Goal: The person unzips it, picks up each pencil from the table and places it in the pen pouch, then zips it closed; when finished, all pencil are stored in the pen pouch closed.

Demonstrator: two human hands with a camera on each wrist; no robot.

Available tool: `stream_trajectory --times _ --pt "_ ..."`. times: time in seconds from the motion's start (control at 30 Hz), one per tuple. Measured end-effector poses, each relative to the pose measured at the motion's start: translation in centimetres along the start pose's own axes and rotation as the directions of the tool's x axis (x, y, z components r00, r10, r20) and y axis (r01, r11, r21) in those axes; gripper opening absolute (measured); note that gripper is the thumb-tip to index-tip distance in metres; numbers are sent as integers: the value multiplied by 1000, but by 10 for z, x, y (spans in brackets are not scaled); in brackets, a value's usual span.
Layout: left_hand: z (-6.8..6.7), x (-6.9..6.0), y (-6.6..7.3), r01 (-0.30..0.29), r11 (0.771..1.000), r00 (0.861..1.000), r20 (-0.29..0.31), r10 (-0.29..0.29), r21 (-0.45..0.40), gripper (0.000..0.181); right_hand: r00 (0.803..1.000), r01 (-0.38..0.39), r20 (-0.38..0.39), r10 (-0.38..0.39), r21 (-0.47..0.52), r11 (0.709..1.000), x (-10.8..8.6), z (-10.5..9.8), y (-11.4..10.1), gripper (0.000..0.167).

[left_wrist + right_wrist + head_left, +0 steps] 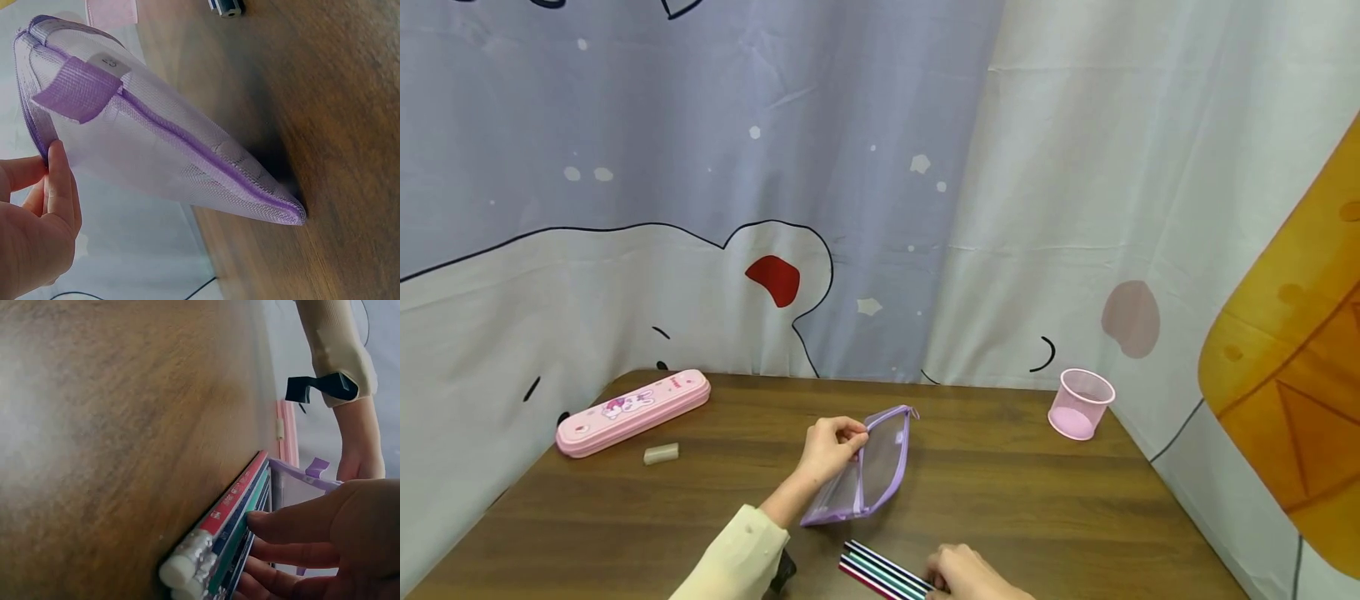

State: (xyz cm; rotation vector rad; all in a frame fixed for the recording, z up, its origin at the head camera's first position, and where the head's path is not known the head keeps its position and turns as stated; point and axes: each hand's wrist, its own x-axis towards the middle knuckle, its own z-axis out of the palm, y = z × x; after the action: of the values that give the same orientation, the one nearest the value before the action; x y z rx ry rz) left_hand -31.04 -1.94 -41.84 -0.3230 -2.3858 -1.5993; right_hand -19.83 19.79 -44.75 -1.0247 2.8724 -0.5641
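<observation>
- Two hands, head view: left hand (829,454) pinches pouch (883,458) at its rim; right hand (968,575) grips pencils (880,571), pouch's 6 o'clock, near ends hidden. Best, I judge: mouth wide, pencils bunched.
- Left wrist: pinch at 9 o'clock; pouch corner on table (337,125), 4 o'clock. Inside hazy through mesh.
- Right wrist: erasers (177,570) at 6 o'clock; some fingertips lost behind pencils, count uncertain.
</observation>
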Motion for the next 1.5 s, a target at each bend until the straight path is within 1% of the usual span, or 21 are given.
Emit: stream_trajectory --times 0.1,0.2,0.33,0.47,0.5,0.57,0.63,0.73,0.83,0.93,1.0,1.07,1.17,1.33,1.5 --pt "0 0 0 -2 1000 1000 1 2 1 5 1000 21 -20 -20 10 1000 0 1 2 9" --pt "0 -1 1 0 1000 1000 5 0 0 5 1000 20 -20 -19 31 999 1 1 2 11" --pt "-1 -1 0 0 1000 1000 14 0 6 6 999 -45 -2 45 68 997 1 0 -1 12" --pt "-3 0 -2 2 1000 1000 16 -2 10 7 992 -127 10 127 89 988 -1 0 -4 11" --pt "-4 0 -2 2 1000 1000 15 -2 9 7 990 -142 14 142 91 986 -1 0 -5 10" --pt "-4 0 -2 7 1000 1000 15 -7 5 6 989 -148 21 147 98 984 -2 -2 -4 8" --pt "-4 0 -1 11 1000 1000 14 -11 4 6 993 -117 22 116 108 987 -3 -5 -2 7" --pt "-5 0 -2 9 1000 1000 9 -9 10 5 1000 -12 22 9 123 992 -4 -11 -1 10" --pt "-5 0 -2 11 1000 1000 0 -11 10 5 994 100 23 -104 140 985 -4 -20 -2 14" --pt "-6 0 -2 12 1000 1000 -5 -12 4 4 987 151 21 -158 195 969 -5 -32 -6 17" --pt "-5 1 -2 6 1000 1000 -11 -5 9 4 985 164 7 -171 241 957 -4 -40 -8 20" --pt "-6 2 -3 2 1000 1000 -18 -2 13 4 986 160 -3 -166 286 945 -4 -47 -8 23" --pt "-7 3 -3 -2 1000 1000 -24 2 17 5 986 160 -13 -164 320 934 -4 -56 -7 23" --pt "-9 3 -1 2 1000 1000 -24 -1 18 5 990 138 -23 -139 345 928 -6 -64 -2 23" --pt "-11 3 0 11 1000 1000 -28 -11 21 4 989 145 -61 -132 343 928 -8 -69 1 22"
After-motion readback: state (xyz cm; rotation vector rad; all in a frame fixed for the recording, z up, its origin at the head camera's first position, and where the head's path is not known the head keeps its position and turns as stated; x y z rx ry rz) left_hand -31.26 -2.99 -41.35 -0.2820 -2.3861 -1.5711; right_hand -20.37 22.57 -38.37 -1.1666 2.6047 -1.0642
